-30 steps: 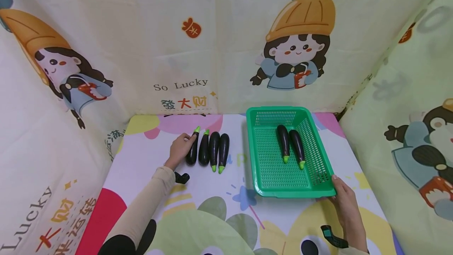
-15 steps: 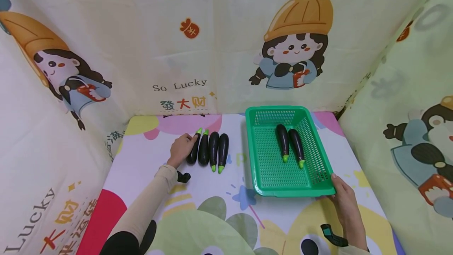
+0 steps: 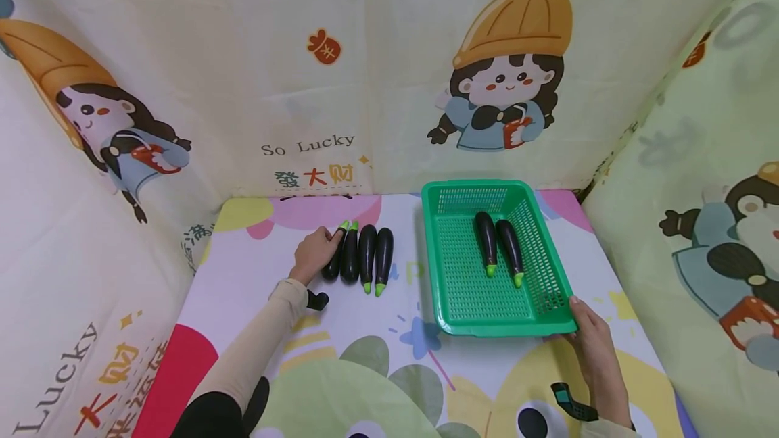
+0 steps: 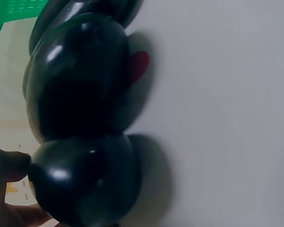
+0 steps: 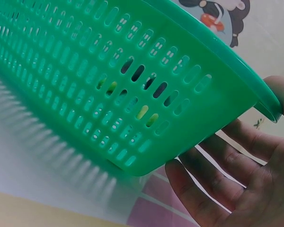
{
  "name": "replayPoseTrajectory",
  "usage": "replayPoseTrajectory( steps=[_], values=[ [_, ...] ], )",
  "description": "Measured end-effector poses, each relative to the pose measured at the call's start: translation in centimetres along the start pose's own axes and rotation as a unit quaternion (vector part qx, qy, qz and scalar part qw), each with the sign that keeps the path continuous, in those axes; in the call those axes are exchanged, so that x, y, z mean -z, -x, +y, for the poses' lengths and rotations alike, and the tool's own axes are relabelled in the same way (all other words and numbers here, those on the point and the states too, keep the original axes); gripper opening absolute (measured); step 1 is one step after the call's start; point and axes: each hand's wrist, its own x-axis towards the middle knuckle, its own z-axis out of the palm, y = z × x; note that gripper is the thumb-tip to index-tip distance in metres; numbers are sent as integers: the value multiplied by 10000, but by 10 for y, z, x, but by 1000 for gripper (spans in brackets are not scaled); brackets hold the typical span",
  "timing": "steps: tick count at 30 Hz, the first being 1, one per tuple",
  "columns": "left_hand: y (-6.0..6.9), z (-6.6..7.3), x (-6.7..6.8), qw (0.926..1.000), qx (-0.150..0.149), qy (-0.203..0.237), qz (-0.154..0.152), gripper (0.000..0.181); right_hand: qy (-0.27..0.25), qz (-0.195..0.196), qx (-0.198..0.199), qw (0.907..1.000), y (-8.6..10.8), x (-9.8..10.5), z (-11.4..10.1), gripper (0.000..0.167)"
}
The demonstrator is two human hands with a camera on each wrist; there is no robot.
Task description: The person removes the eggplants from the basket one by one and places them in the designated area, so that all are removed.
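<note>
Four dark eggplants lie side by side on the table in the head view. My left hand point(image 3: 314, 254) pinches the leftmost eggplant point(image 3: 332, 268) near its green stem end; in the left wrist view, thumb and fingers touch this nearest eggplant point(image 4: 85, 182), the others beyond it. Next to it lies another eggplant point(image 3: 349, 255), stem away from me, then two with stems toward me. My right hand point(image 3: 596, 353) grips the near right corner of a green basket point(image 3: 459, 282), thumb on the rim and fingers beneath. Inside are two eggplants, one point(image 3: 486, 238) left of the other point(image 3: 510, 249).
A patterned cloth covers the table point(image 3: 365, 320). Printed curtains stand behind it point(image 3: 402, 86) and at both sides. The basket is right of the eggplant row, with a strip of tabletop between them.
The leftmost eggplant has shifted slightly right in my left hand, its stem end closer to the neighbouring eggplant. My right hand and the basket hold about the same place.
</note>
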Motion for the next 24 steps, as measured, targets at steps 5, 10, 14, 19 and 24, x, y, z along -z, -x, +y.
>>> replayPoseTrajectory(
  steps=[5, 10, 14, 19, 24],
  values=[
    [3, 4, 6, 9998, 20, -30, -180, 51, -41, -1, -26, 10000, -1, 0, 0, 24],
    [3, 8, 10, 9986, -343, -355, -164, 49, -38, 67, -60, 10000, 0, -1, -1, 22],
    [1, 10, 10, 9950, -673, -738, -18, 48, -32, 80, -106, 9999, 1, -1, -2, 22],
    [-1, 16, 14, 9871, -1133, -1125, 76, 48, 10, 71, -81, 9999, 1, -1, -2, 21],
    [-4, 23, 18, 9805, -1452, -1327, 23, 51, 80, 37, 0, 10000, 2, -2, -1, 18]
  ],
)
